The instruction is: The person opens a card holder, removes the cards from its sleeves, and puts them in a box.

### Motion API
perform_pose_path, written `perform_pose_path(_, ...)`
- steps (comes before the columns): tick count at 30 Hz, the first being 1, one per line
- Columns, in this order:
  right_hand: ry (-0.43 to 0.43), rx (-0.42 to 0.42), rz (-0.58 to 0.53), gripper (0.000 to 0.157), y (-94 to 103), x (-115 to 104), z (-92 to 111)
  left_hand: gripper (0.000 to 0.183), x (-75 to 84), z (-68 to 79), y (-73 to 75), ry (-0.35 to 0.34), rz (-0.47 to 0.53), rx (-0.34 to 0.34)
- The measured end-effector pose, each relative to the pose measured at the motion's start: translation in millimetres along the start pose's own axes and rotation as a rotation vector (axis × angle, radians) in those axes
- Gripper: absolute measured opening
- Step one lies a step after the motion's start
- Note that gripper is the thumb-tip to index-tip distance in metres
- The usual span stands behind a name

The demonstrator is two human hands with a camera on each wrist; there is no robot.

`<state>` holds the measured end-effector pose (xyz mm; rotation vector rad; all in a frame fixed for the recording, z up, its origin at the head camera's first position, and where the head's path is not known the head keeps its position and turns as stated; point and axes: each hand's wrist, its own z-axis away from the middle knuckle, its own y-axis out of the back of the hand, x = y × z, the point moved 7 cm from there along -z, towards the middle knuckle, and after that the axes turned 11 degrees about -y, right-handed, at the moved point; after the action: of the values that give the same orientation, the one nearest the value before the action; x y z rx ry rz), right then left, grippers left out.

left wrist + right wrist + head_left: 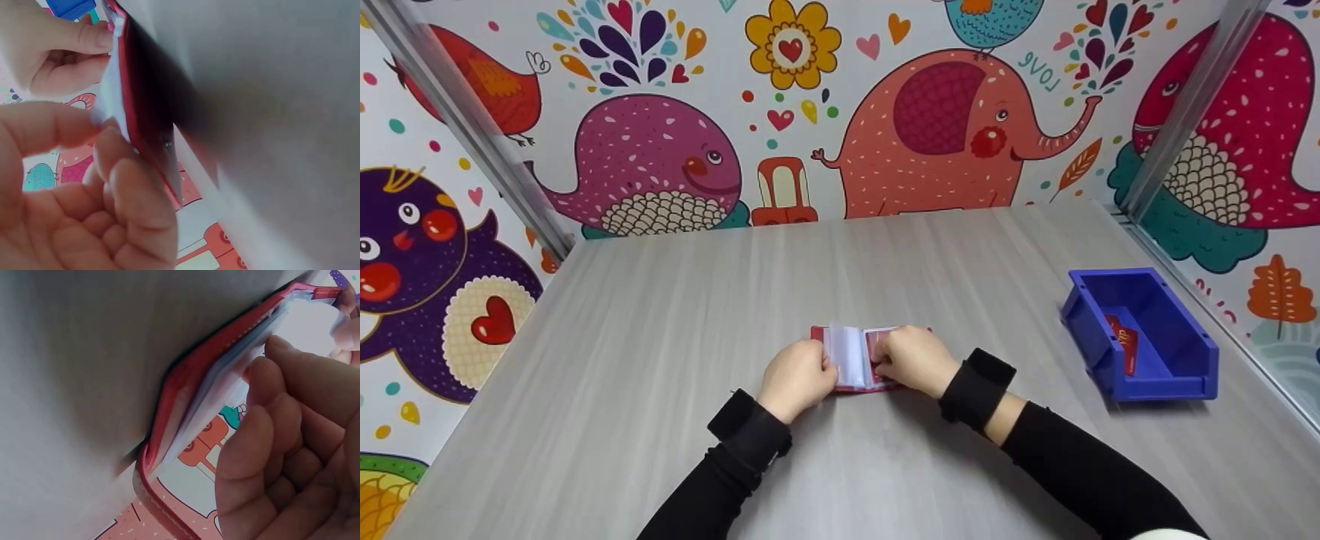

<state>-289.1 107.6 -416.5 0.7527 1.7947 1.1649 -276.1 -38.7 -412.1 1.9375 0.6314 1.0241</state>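
A red card holder [851,389] with clear plastic sleeves [847,356] lies spread open on the table, in front of the person. At its left side the left hand [799,379] pinches the sleeves and edge between thumb and fingers. On the right page, the right hand [919,360] has thumb and forefinger together on a red card [874,346], which is mostly hidden by the hand and the sleeve. The right wrist view shows these fingertips [277,344] against the sleeves, and the holder's red cover [194,363] with a strap at its near end.
To the right stands a blue plastic bin [1166,386] with red cards [1126,345] inside. Cartoon-printed panels [780,120] and metal posts [1192,105] border the grey wood-grain table [660,315].
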Motion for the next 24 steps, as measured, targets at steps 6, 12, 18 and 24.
perform_pose_path(6, -0.029, -0.006, 0.002, 0.020, -0.5, 1.8, -0.3, 0.034, -3.0, 0.8, -3.9, 0.014, -0.055, -0.041)
perform_pose_path(12, -0.025, -0.008, 0.001, 0.017, -0.3, 2.0, 0.8, 0.026, -6.0, 0.2, -8.5, 0.074, -0.089, -0.123)
perform_pose_path(18, -0.020, -0.015, -0.002, 0.016, 0.4, 0.9, 0.8, 0.018, -7.2, -1.1, -12.7, 0.116, -0.124, -0.171)
perform_pose_path(24, -0.014, -0.010, 0.002, 0.018, 0.2, 1.1, 0.7, 0.013, -8.5, -3.3, -13.2, 0.145, -0.140, -0.193)
